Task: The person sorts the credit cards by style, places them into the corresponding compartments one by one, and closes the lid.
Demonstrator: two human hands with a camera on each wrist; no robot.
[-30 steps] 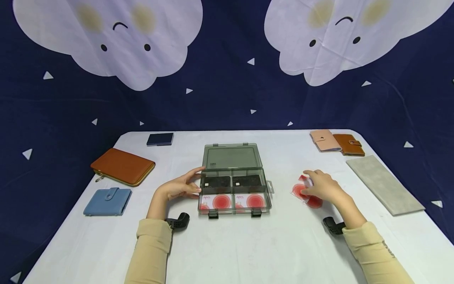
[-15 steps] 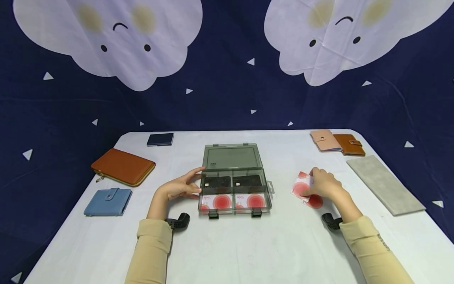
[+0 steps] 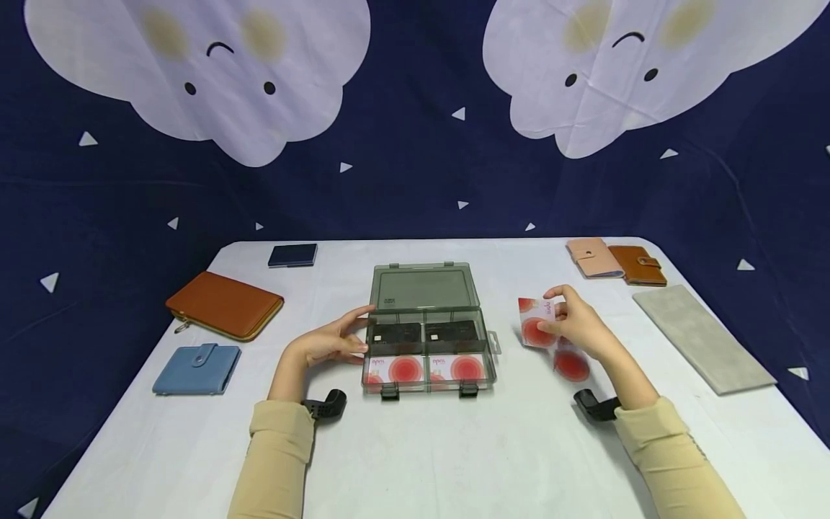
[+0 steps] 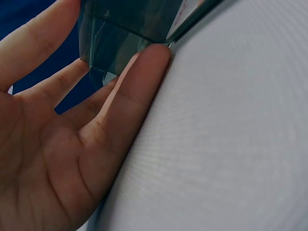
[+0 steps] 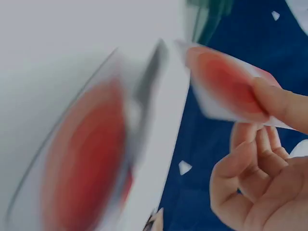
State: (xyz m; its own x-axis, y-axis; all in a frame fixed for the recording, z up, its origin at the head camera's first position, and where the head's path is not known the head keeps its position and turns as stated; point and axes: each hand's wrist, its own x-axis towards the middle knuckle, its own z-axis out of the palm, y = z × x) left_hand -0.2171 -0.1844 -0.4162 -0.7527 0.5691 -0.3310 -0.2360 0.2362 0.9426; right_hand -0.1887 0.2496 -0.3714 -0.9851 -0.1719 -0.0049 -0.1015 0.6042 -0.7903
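Near the table's [image 3: 454, 447] middle, the left hand [image 3: 327, 342] rests straight, relaxed fingers against the open compartment box's [image 3: 428, 328] left side. The right hand [image 3: 580, 328] pinches a red-spotted card [image 3: 534, 322] lifted just right of the box, above what look like more cards [image 3: 570, 364] lying flat.

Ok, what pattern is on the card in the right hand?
White card with a red circle; head view.

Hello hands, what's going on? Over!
Right hand pinches one card, lifted. Left hand steadies the box, fingers straight. More cards on the table. Nothing in between.
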